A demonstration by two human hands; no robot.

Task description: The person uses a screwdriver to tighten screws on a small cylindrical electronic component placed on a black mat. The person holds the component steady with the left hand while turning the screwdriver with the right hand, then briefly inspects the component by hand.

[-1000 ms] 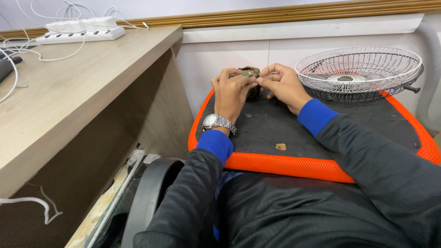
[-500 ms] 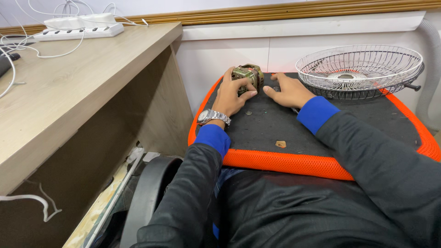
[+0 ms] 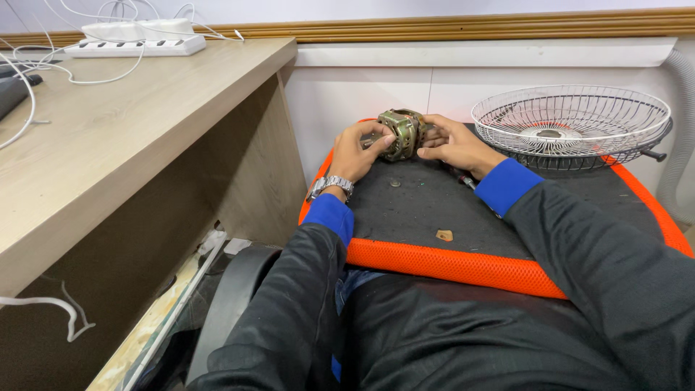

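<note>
Room is tight at the far end of the black pad [image 3: 434, 210]: the motor [image 3: 400, 135] sits right by the pad's back edge, close to the white wall [image 3: 376, 94], with the orange mesh rim [image 3: 449, 264] curving round on the left just beside my left hand [image 3: 355, 152]. To the right, the wire fan guard [image 3: 572, 123] lies dish-up, near my right hand [image 3: 452, 145] but apart from it. The middle of the pad, between my forearms, is mostly bare; only a small tan scrap [image 3: 444, 235] and a tiny round washer-like piece [image 3: 394, 183] lie there. The wooden table [image 3: 108, 145] closes off the whole left side, carrying a white power strip [image 3: 134, 47] and loose cables [image 3: 43, 80].

Both hands grip the motor, the left fingers [image 3: 380, 137] curled over its near-left side, the right fingers closed on its right end. They hide much of its body, so I cannot tell whether it rests on the pad or is lifted slightly. A thin dark tool [image 3: 463, 177] pokes out under my right wrist, mostly covered by the blue cuff [image 3: 503, 185].

The motor's brassy round face looks tilted toward me and to the left; its long axis seems to run roughly left to right, though the shaft is too hidden to confirm.
</note>
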